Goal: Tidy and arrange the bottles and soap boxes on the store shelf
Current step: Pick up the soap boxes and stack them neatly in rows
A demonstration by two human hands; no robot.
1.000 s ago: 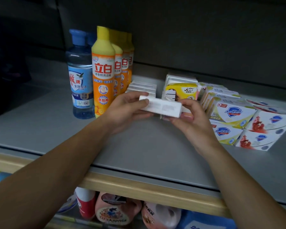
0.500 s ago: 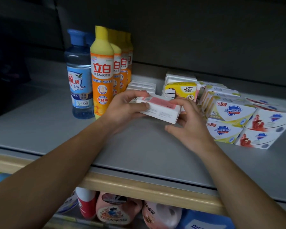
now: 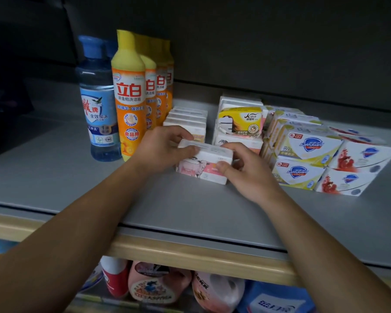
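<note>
Bare shelf [image 3: 54,177] before bottles [image 3: 128,98], boxes [image 3: 303,154]

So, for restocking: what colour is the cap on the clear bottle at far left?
Blue cap, head view.

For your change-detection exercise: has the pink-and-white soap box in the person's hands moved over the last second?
Yes. The pink-and-white soap box came down onto the shelf, below the yellow Nico box.

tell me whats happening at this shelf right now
A person is tidying soap boxes on a store shelf. Both hands hold one white and pink soap box: the left hand at its left end, the right hand at its right end. The box sits low at the shelf surface, in front of a row of similar white boxes. Orange dish soap bottles and a blue bottle stand to the left; stacked Safeguard boxes lie to the right.
</note>
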